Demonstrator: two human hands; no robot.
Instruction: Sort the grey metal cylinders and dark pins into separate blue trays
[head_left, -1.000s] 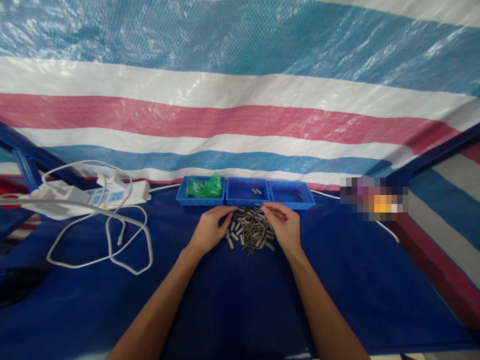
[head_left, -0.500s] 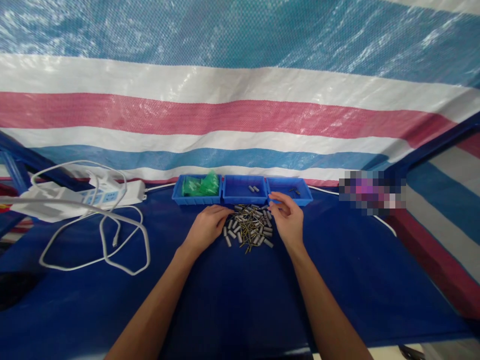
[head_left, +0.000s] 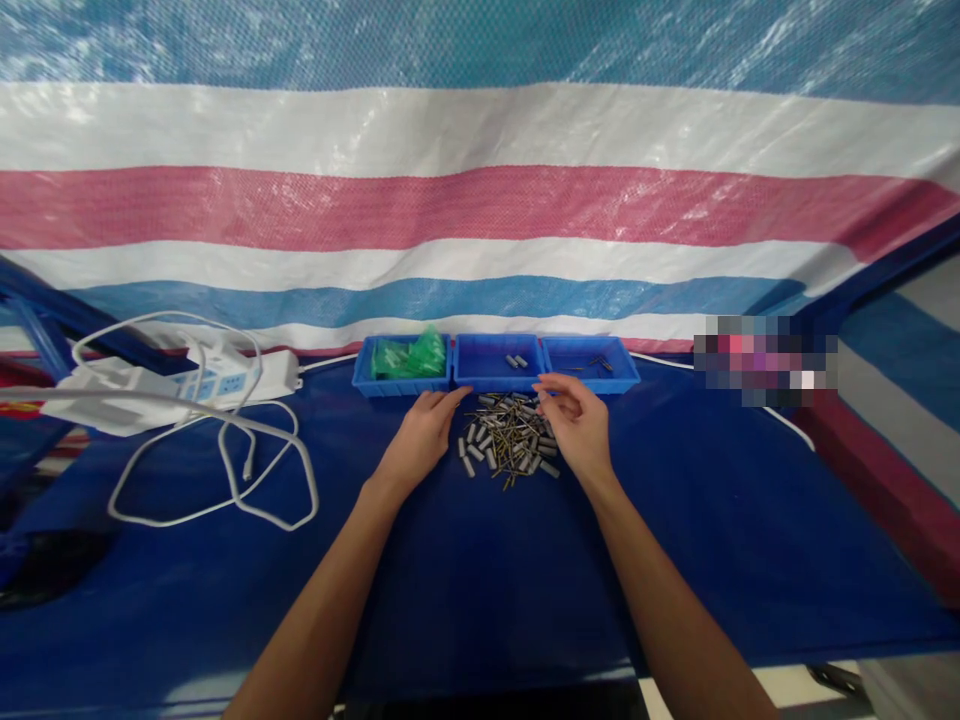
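left hand [head_left: 418, 438]: back upward, extended | right hand [head_left: 581, 425]: partly curled

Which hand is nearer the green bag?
Left. The left hand is in front of the green bag, slightly right; the right hand is farther right, beside the metal parts.

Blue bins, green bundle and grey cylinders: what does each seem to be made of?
Blue bins: probably moulded plastic, slightly glossy, given their even colour and shaped rims.
Green bundle: likely thin plastic film, shiny, since it crumples and catches light.
Grey cylinders: perhaps metal, fairly dull, with pale highlights; plastic remains possible.
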